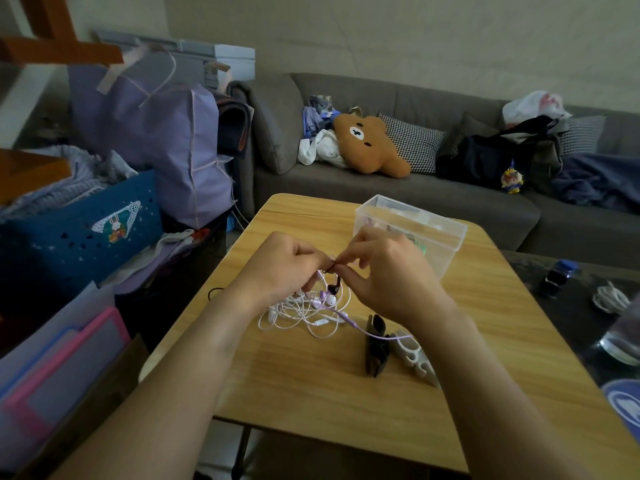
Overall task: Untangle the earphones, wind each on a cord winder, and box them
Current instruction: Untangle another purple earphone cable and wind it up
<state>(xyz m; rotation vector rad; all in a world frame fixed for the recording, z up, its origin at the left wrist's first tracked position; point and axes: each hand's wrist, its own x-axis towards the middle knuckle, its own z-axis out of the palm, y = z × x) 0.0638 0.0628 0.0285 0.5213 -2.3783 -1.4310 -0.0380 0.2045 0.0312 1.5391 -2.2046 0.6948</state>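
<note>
Earphones: white, purple and black cords knotted mid-table. Left hand and right hand both pinch a black strand, lifted clear to trace it. Black cord winder and white cord winder wait toward the right edge; clear plastic box stands open at the far right corner, ready for filling.

Wooden table, light grain. Bearing a tangle of earphones, a black cord winder touching a white cord winder. Clear plastic box at far edge.
</note>
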